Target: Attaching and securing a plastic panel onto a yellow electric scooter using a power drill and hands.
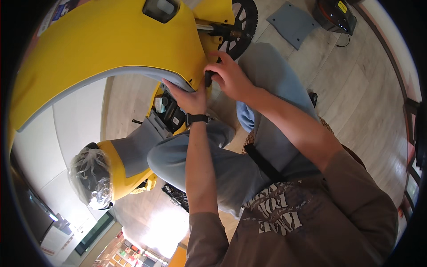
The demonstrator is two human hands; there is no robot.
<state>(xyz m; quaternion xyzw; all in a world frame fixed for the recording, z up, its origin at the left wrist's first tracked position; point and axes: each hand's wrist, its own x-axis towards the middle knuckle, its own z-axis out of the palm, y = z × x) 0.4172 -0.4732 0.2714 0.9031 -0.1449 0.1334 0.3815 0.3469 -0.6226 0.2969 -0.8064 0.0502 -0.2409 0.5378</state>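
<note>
A large curved yellow body panel (120,40) with grey inner trim (129,70) fills the upper left, part of a scooter-like vehicle. My left hand (191,99), with a black wristband below it, grips the panel's lower corner. One digit lies along the grey trim; the other fingers are mostly hidden. Right beside that corner, my right hand (231,80) pinches a small black piece (208,78) between bent fingers. The piece is close against the yellow edge; its exact kind and whether it touches the panel cannot be told.
Beyond my right hand is a black spoked wheel (242,29). A grey flat panel (291,24) and a dark glossy box (334,17) lie at the far right. The yellow-grey seat section (129,155), its rear wrapped in clear plastic (91,175), stands left of my knees. Cables (175,196) lie nearby.
</note>
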